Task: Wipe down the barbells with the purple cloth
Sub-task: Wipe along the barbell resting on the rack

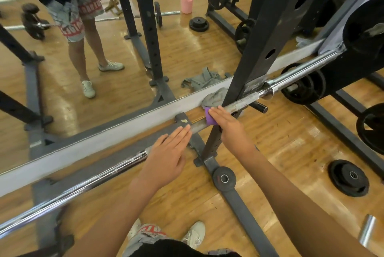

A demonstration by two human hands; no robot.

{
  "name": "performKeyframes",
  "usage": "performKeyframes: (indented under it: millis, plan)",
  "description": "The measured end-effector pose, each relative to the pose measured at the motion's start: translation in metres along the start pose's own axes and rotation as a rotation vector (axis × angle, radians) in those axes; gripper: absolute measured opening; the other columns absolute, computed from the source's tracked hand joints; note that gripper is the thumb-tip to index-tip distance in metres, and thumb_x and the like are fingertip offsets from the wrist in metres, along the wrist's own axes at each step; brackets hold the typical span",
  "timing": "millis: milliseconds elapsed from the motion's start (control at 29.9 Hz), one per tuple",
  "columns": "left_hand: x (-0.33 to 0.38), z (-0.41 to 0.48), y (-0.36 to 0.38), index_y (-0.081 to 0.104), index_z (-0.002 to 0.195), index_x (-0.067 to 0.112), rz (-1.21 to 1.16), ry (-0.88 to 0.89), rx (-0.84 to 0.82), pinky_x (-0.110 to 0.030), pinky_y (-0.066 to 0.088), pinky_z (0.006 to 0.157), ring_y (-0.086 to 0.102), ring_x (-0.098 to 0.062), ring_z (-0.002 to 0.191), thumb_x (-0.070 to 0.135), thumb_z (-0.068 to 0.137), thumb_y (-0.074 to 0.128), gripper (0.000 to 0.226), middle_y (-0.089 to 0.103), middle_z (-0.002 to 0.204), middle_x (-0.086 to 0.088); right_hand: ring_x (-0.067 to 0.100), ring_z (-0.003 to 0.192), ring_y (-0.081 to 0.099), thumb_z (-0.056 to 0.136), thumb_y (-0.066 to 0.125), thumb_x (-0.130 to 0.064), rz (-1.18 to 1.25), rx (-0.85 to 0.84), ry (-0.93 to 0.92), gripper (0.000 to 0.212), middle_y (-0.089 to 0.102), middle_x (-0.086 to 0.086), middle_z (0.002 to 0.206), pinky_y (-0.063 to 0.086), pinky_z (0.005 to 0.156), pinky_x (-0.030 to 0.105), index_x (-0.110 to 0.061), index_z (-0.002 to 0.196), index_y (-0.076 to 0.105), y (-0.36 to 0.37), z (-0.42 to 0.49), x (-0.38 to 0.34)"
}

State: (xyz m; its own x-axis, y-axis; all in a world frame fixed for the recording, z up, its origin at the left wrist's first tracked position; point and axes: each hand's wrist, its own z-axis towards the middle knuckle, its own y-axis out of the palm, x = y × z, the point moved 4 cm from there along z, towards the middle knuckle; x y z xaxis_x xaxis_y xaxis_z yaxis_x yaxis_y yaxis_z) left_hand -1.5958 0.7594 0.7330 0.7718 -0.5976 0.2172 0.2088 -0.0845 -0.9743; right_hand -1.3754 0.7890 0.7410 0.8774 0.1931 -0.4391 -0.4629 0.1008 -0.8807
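Both hands lie flat, fingers straight, on the barbell, running lower-left to upper-right past the rack post. Right hand presses purple cloth onto bar just beside post; left hand rests bare, farther from post. Nxt wipe prob. follows bar's length.

Purple cloth lying mostly hidden under right hand, just left of rack upright; only corner showing. Left hand covering barbell stretch further left; bar's far-left end blurring, running off frame edge. Grey rag sitting partly hidden behind rack upright. Weight plate, far right of rack upright, getting cut by frame edge.
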Motion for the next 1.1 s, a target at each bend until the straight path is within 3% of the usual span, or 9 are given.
performKeyframes:
  millis: [167,301,368,535,736,836,937,1004,1104]
  plan:
    - [0.001,0.000,-0.003,0.023,0.160,0.020,-0.028,0.014,-0.030,-0.038,0.026,0.119,0.016,-0.011,0.153,0.029,0.094,0.043,0.070,0.012,0.168,0.006,0.033,0.150,0.027,0.075,0.056,0.028,0.025,0.023,0.047,0.078,0.042,0.013,0.155,0.033,0.116,0.043,-0.002,0.147,0.046,0.020,-0.009,-0.026]
    - [0.000,0.000,-0.003,0.029,0.158,0.018,-0.028,0.014,-0.034,-0.039,0.032,0.116,0.022,-0.013,0.152,0.027,0.091,0.048,0.071,0.018,0.166,0.004,0.020,0.149,0.025,0.077,0.054,0.028,0.023,0.015,-0.020,0.080,0.039,0.003,0.156,0.037,0.109,0.035,-0.008,0.148,0.047,0.015,-0.011,-0.017]
    - [-0.001,0.000,-0.003,0.030,0.158,0.017,-0.015,0.020,-0.029,-0.038,0.033,0.116,0.024,-0.013,0.152,0.027,0.090,0.051,0.072,0.020,0.167,0.003,0.014,0.144,0.030,0.075,0.056,0.028,0.015,0.051,-0.013,0.078,0.048,0.005,0.152,0.040,0.107,0.036,-0.008,0.144,0.053,0.007,-0.007,-0.010]
    - [0.002,-0.002,-0.003,0.032,0.158,0.017,0.011,0.007,-0.045,-0.038,0.032,0.116,0.024,-0.013,0.152,0.026,0.090,0.053,0.072,0.023,0.166,0.002,0.024,0.144,0.034,0.074,0.061,0.027,0.035,0.194,0.168,0.074,0.053,0.010,0.148,0.036,0.112,0.035,-0.005,0.141,0.056,0.023,-0.010,-0.028]
    - [0.002,-0.001,-0.003,0.034,0.156,0.013,0.022,0.030,-0.081,-0.044,0.039,0.115,0.027,-0.018,0.151,0.026,0.088,0.054,0.073,0.027,0.165,-0.003,0.026,0.143,0.037,0.072,0.064,0.026,0.086,0.170,0.028,0.075,0.050,0.007,0.149,0.047,0.108,0.043,-0.003,0.141,0.055,0.040,-0.021,-0.048]
    - [0.001,-0.003,-0.004,0.030,0.158,0.011,0.030,0.049,-0.091,-0.042,0.038,0.115,0.025,-0.018,0.152,0.027,0.089,0.055,0.075,0.021,0.167,-0.004,0.017,0.142,0.033,0.081,0.064,0.021,0.083,0.247,0.181,0.070,0.044,-0.003,0.150,0.036,0.111,0.027,-0.007,0.144,0.053,0.028,-0.015,-0.034]
    - [-0.002,-0.003,-0.004,0.030,0.157,0.010,0.034,0.059,-0.105,-0.042,0.039,0.115,0.027,-0.018,0.151,0.027,0.089,0.054,0.074,0.023,0.166,-0.004,0.015,0.144,0.029,0.083,0.061,0.020,0.083,0.347,0.328,0.068,0.046,0.001,0.151,0.035,0.111,0.029,-0.008,0.145,0.052,0.026,-0.013,-0.031]
    - [-0.003,-0.004,-0.004,0.033,0.156,0.010,0.026,0.073,-0.108,-0.041,0.040,0.115,0.030,-0.018,0.150,0.027,0.089,0.045,0.071,0.026,0.165,-0.005,0.025,0.145,0.032,0.078,0.061,0.026,0.059,0.364,0.301,0.071,0.050,0.007,0.149,0.036,0.112,0.030,-0.005,0.142,0.055,0.037,-0.015,-0.041]
    - [-0.005,-0.004,-0.005,0.035,0.156,0.009,0.002,0.092,-0.108,-0.040,0.038,0.116,0.030,-0.018,0.150,0.028,0.088,0.036,0.070,0.028,0.164,-0.005,0.031,0.145,0.036,0.070,0.063,0.030,0.049,0.282,0.181,0.079,0.048,0.007,0.150,0.026,0.114,0.016,-0.002,0.141,0.055,0.050,-0.023,-0.049]
